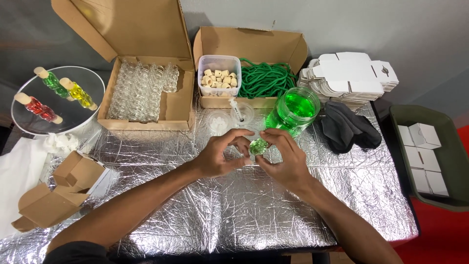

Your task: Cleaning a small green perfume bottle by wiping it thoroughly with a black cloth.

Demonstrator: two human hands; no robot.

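Note:
My left hand [221, 156] and my right hand [286, 159] meet over the middle of the foil-covered table [234, 215]. Together they pinch a small glass bottle [258, 146] filled with green liquid, fingertips of both hands touching it. Just behind stands an open glass jar of green liquid [295, 111]. A syringe [236, 109] rests on a clear round dish [243, 113], with a second dish of white bits [218, 122] beside it.
An open cardboard box [177, 105] holds several empty glass bottles. Another box [249, 46] contains a tub of corks [219, 78] and green cord [265, 78]. Flat white cartons [349, 73], a black cloth [347, 128], a green bin [449, 156] and a round mirror [73, 115] with three coloured bottles surround the table.

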